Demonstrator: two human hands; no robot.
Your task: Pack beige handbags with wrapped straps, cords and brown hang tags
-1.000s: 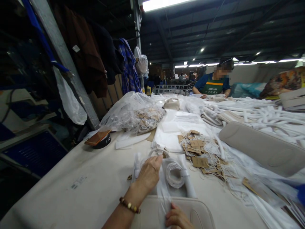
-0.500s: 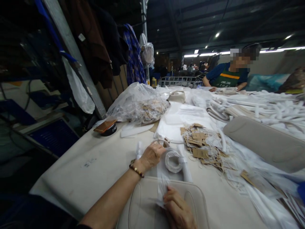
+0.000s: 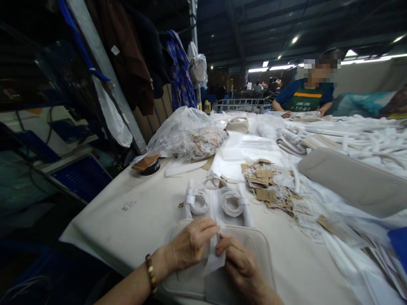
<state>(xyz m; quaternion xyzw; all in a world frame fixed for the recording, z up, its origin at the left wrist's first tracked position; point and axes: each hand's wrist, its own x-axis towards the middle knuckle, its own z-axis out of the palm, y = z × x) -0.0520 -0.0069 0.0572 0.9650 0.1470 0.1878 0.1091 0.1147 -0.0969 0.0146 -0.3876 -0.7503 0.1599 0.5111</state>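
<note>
The left hand (image 3: 190,245) and the right hand (image 3: 238,264) are meeting over the beige pad (image 3: 257,250), which is lying at the near edge of the tabletop (image 3: 127,220). Both hands are pinching a thin clear plastic sleeve (image 3: 213,260) between thumb and fingers; the fingers are curled and nearly closed on it, and the fingertips of the two hands are almost touching each other. The sleeve is resting on top of the pad, in its middle, and is hanging down a little between the hands. The left wrist is wearing a bead bracelet (image 3: 150,274).

Just behind the pad, two coiled white straps (image 3: 232,202) are lying side by side on the tabletop. Behind the pad and to the right, a pile of brown paper tags (image 3: 265,186) is spreading out. Further behind the pad, to the left, a clear bag (image 3: 187,135) with more tags inside is sitting. A second, longer beige pad (image 3: 349,180) is lying far to the right. At the far end of the tabletop, well apart from the pad, another person (image 3: 305,95) in a green apron is working.
</note>
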